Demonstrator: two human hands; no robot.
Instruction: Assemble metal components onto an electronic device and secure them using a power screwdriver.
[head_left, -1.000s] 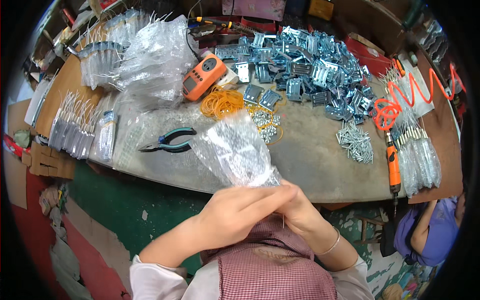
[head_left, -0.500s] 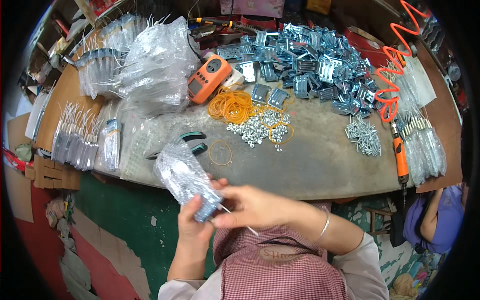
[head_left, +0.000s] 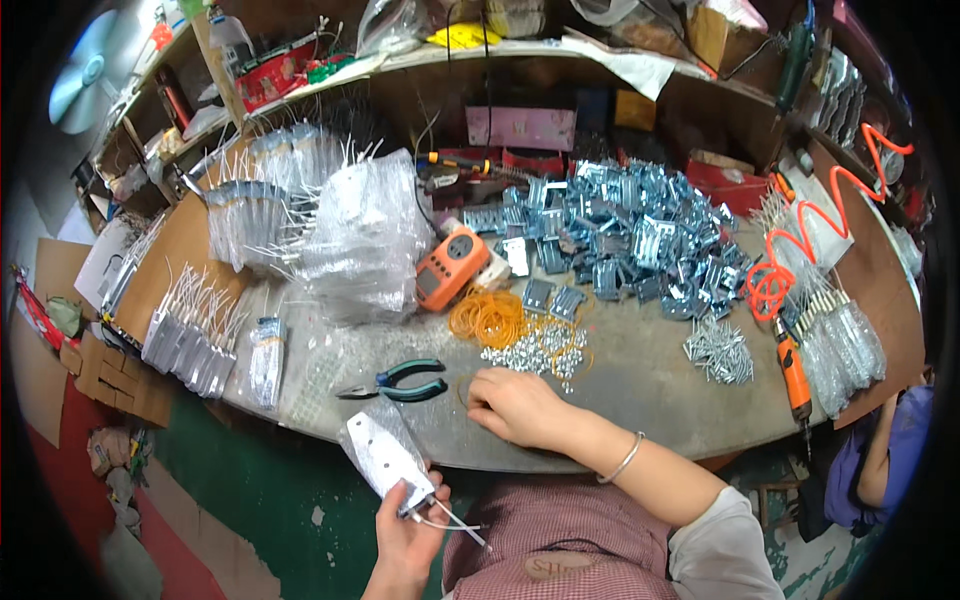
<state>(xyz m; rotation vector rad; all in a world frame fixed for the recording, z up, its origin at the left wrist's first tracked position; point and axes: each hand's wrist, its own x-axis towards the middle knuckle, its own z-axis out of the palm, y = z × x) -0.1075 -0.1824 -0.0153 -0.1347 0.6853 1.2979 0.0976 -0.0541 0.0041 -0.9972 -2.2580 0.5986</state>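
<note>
silvery packet (head_left: 385,455) now held by left hand (head_left: 408,538) alone — right hand (head_left: 518,408) moved over tabletop (head_left: 640,400), its grip unclear

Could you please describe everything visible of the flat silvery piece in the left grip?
The flat, oblong piece has a pale, metallic-looking face with a few small dark spots, apparently under clear plastic wrap. White leads trail from its near end. It slants from upper left to lower right, by the front of the table; the left grip holds its near end, thumb on top. Whether it touches the table is unclear.
</note>
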